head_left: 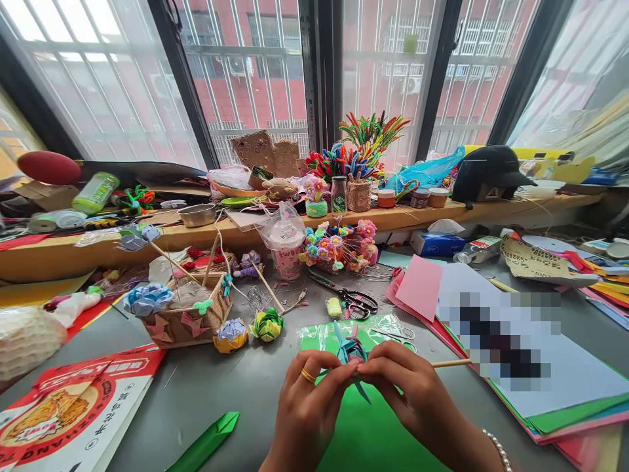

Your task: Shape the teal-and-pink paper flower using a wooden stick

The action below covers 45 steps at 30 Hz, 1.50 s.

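Observation:
Both my hands meet low in the middle of the view over a green paper sheet (366, 436). My left hand (307, 403), with a gold ring, and my right hand (410, 393), with a bead bracelet, pinch a small teal and pink folded paper flower (350, 349) between their fingertips. A thin wooden stick (449, 362) pokes out to the right from behind my right hand. Both hands are closed on the flower.
Black scissors (356, 303) lie just beyond the hands. A wicker box (184, 318) with paper flowers stands at the left, with loose paper flowers (266, 324) beside it. Stacked coloured paper (565, 393) covers the right. A folded green strip (206, 442) lies front left. The window ledge (393, 216) is cluttered.

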Available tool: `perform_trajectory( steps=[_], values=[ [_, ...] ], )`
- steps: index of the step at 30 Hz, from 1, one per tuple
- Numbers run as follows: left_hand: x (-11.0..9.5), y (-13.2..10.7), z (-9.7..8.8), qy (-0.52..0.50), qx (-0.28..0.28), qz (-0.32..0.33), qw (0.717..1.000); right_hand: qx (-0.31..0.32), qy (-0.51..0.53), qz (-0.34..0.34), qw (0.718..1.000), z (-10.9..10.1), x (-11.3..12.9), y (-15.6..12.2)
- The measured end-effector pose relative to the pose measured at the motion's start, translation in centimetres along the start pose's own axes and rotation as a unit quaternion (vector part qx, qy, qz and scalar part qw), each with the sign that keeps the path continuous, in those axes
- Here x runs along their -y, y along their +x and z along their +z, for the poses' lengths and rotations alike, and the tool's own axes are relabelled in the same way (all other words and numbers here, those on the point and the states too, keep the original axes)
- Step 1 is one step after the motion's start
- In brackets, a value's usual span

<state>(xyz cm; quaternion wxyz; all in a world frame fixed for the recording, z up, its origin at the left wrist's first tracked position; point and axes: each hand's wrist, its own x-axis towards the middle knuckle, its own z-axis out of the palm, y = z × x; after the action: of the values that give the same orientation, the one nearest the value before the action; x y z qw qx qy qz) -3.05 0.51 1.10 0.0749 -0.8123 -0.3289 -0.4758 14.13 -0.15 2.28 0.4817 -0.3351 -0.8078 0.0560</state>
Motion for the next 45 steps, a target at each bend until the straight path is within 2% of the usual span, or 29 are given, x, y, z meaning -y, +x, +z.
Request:
perform_trajectory(
  steps=[12,21,27,32,37,41,45],
  values=[
    [-0.1,-0.1,-0.5,0.083,0.008,0.077,0.994,0.026,0.031,0.039,0.998,0.0,-0.2,-0.1],
    [-0.1,-0.3,-0.2,0.074,-0.024,0.087,0.993,0.114,0.114,0.164,0.973,-0.7,0.0,0.3],
    [-0.2,-0.4,0.1,0.07,-0.027,0.105,0.992,0.108,0.127,0.237,0.957,-0.3,-0.2,0.1],
    [-0.2,-0.4,0.4,0.06,-0.023,0.104,0.992,0.127,0.14,0.277,0.942,-0.5,-0.2,0.4],
    [-0.1,-0.9,0.6,0.07,-0.041,0.096,0.992,0.143,0.14,0.29,0.936,-0.8,-0.5,0.6],
    [0.0,-1.1,0.5,0.077,0.019,0.097,0.992,0.155,0.132,0.295,0.934,-0.7,-0.8,0.4],
    [0.0,-1.2,0.7,0.049,-0.039,0.097,0.993,0.155,0.127,0.295,0.934,-0.7,-0.8,0.4]
  ],
)
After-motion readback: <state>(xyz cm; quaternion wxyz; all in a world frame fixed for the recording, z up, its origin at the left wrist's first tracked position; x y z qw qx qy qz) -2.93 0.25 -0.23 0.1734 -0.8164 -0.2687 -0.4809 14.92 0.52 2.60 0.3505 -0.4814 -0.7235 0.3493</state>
